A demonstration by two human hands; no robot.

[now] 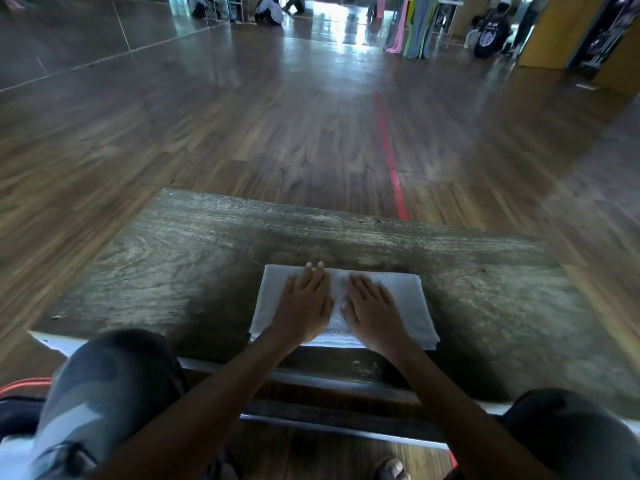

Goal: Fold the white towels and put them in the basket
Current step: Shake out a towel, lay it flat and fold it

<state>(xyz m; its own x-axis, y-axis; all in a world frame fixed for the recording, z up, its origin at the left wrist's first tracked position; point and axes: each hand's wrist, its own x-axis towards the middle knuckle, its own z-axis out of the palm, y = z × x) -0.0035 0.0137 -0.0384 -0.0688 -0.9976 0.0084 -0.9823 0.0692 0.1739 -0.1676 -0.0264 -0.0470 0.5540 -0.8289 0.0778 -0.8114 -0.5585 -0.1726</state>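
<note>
Two flat hands, left hand (304, 308) and right hand (372, 311), press the folded white towel (408, 299) on the table (194, 271).

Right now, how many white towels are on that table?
1. The white towel lies folded at the table's near edge, under the left hand and right hand, both pressing flat on it. Its layered edge could hide another; none shows elsewhere.

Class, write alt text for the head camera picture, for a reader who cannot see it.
A person's left hand and right hand lie flat, side by side, on a folded white towel near the front edge of a worn wooden table. Beyond stretches a wooden floor with a red line.
</note>
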